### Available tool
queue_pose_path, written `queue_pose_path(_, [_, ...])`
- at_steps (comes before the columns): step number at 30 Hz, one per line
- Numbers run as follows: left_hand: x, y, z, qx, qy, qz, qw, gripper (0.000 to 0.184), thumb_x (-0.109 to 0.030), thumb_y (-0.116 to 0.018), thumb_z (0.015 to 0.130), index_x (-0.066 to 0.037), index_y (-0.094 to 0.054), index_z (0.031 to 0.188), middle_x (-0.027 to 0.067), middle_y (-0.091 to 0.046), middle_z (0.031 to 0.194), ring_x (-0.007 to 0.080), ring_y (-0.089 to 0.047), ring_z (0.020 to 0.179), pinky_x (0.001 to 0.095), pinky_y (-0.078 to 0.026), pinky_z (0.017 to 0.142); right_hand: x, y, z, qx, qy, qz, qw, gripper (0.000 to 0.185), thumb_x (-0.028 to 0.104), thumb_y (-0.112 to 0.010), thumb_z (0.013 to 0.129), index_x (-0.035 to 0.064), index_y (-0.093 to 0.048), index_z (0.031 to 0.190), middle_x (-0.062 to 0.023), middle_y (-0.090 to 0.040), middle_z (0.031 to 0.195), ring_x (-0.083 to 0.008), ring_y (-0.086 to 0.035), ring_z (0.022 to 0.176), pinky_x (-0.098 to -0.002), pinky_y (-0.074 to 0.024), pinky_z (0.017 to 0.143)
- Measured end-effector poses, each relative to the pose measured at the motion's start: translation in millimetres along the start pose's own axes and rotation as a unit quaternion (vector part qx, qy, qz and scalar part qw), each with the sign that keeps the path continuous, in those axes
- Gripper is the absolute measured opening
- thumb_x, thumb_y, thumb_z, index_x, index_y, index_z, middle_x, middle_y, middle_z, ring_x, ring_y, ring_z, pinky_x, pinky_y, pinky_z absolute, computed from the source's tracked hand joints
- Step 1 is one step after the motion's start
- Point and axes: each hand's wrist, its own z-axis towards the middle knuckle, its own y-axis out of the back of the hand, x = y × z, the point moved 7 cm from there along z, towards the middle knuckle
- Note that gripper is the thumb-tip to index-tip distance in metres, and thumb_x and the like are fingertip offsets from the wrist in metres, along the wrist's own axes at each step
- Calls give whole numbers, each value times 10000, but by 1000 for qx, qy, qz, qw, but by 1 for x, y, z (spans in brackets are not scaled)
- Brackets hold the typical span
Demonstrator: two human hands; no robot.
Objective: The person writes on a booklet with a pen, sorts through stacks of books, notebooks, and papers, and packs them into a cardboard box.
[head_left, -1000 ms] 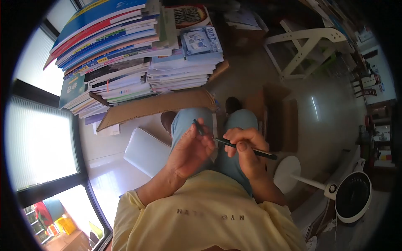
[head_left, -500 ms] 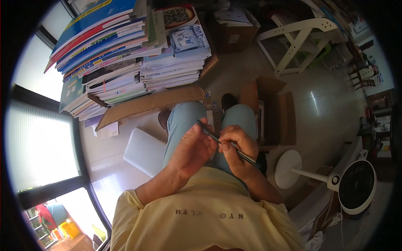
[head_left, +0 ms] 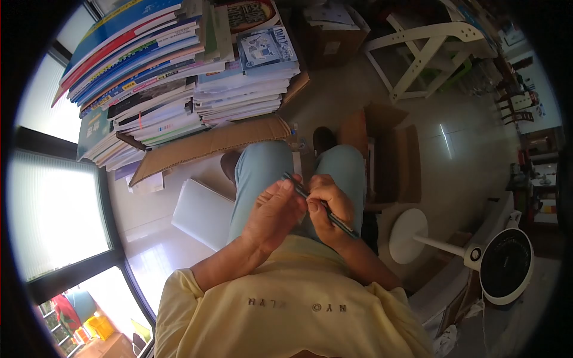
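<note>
Dark, slender pen (head_left: 340, 223) held in front of the body, above the lap, spanning both hands. Long axis oblique: one end points forward and to the wearer's left, emerging just past the left fingertips; the other points back and to the right, protruding beyond the right hand toward that forearm. Cannot tell which end is the writing tip. Left hand (head_left: 271, 212): thumb and fingers closed about the forward end, palm turned partly inward. Right hand (head_left: 330, 206): thumb and curled fingers clamped on the shaft near its middle; rear length exposed. Hands close beside each other; whether they touch is unclear. Below: light blue trousers (head_left: 262, 164), knees apart. Ahead and left: tall stack of books (head_left: 143, 65) beside a cardboard flap (head_left: 209, 149). Right: open cardboard box (head_left: 409, 164) on the tiled floor (head_left: 444, 185), and nearer, a white-rimmed pedestal fan (head_left: 506, 265), its stand lying toward the legs.
</note>
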Motion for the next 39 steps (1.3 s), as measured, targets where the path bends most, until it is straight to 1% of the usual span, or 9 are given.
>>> queue_pose_path(5, [3, 25, 13, -81, 0, 18, 997, 305, -264, -539, 961, -51, -518, 1177, 28, -576, 855, 179, -571, 770, 319, -475, 776, -5, -5, 0, 13, 22, -57, 998, 136, 42, -599, 812, 62, -535, 931, -92, -580, 785, -291, -549, 696, -386, -444, 667])
queue_pose_path(7, [-12, 4, 14, -34, -23, 35, 999, 284, -252, -542, 959, -52, -531, 1160, 25, -576, 851, 171, -568, 771, 317, -474, 767, -1, -1, 0, 30, 10, -60, 998, 160, 50, -614, 815, 60, -549, 961, -87, -591, 802, -279, -562, 700, -379, -449, 675])
queue_pose_path(9, [-28, 9, 15, -47, -67, 24, 996, 205, -219, -551, 957, -73, -572, 1099, 7, -588, 856, 141, -565, 766, 299, -469, 739, -15, -4, -6, 34, -157, 46, 986, 225, 88, -651, 822, 47, -573, 1030, -92, -616, 848, -258, -605, 743, -357, -468, 694])
queue_pose_path(13, [-75, -3, 16, -21, -206, 66, 976, 142, -211, -574, 945, -132, -622, 1052, -13, -635, 993, 110, -591, 902, 286, -477, 796, -6, 10, -1, 14, -110, 49, 993, 229, 93, -619, 873, 15, -581, 1086, -114, -642, 888, -210, -648, 807, -320, -504, 726])
queue_pose_path(22, [-59, -22, 18, 1, -141, 257, 956, 236, -208, -573, 947, -85, -595, 1147, 26, -643, 1019, 132, -593, 933, 288, -462, 830, -22, 25, 17, -67, -202, 130, 968, 167, 36, -549, 915, -19, -615, 1059, -116, -676, 916, -155, -654, 811, -278, -521, 716])
queue_pose_path(28, [-51, -30, 15, 32, -126, 293, 947, 320, -280, -490, 986, -42, -572, 1184, 69, -639, 1078, 177, -588, 1042, 335, -458, 894, -15, 13, 17, -29, -124, 16, 992, 199, 44, -622, 868, 0, -624, 1062, -125, -684, 943, -173, -663, 808, -293, -523, 717])
queue_pose_path(35, [-71, -25, 14, 66, -174, 295, 937, 266, -232, -463, 994, -29, -539, 1148, 116, -632, 995, 227, -617, 929, 361, -482, 868, -5, 15, 24, 43, -78, -35, 995, 201, 38, -578, 900, -24, -581, 1091, -102, -667, 982, -143, -636, 875, -281, -507, 786])
queue_pose_path(37, [-74, -22, 13, 49, -172, 271, 946, 246, -222, -455, 996, -28, -547, 1116, 117, -630, 958, 230, -620, 892, 362, -489, 847, -35, 36, 13, -48, -187, 12, 981, 182, 98, -631, 885, 16, -621, 1047, -105, -677, 933, -159, -639, 871, -295, -498, 762])
queue_pose_path(39, [-68, -17, 11, 32, -145, 300, 942, 254, -218, -448, 995, -24, -521, 1142, 104, -620, 859, 223, -618, 824, 356, -495, 793, -42, 53, 13, -68, -193, 3, 979, 182, 111, -622, 898, 14, -618, 1051, -101, -674, 934, -150, -631, 873, -294, -496, 764])
